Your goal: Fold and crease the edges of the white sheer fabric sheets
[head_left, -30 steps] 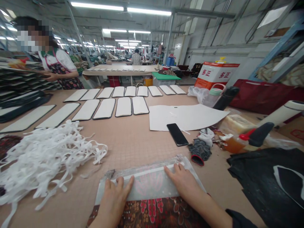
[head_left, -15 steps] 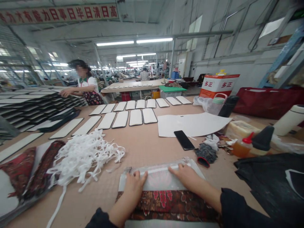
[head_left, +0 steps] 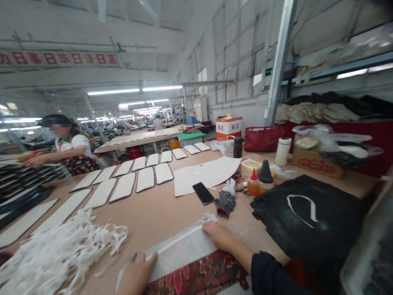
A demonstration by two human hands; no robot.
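Observation:
In front of me a piece of dark red floral fabric (head_left: 196, 274) with a pale grey panel (head_left: 176, 256) along its far side lies tilted. A white strip runs along the panel's far edge. My left hand (head_left: 138, 272) grips the panel's left end, thumb on top, its other fingers partly hidden. At the far right corner my right hand (head_left: 222, 237) holds the panel, fingers curled over the edge. To the left lies a heap of white ribbon strips (head_left: 64, 250).
Rows of white pads (head_left: 123, 187) and a large white sheet (head_left: 205, 174) lie beyond. A phone (head_left: 203, 193), knit glove (head_left: 225, 201) and orange glue bottle (head_left: 253, 184) are ahead. Black sheets (head_left: 307, 217) cover the right side. A co-worker (head_left: 70, 147) stands at far left.
The view has turned right. My fingers lay spread on the panel; now my hands hold its two ends, and the fabric piece is angled, its right end farther away.

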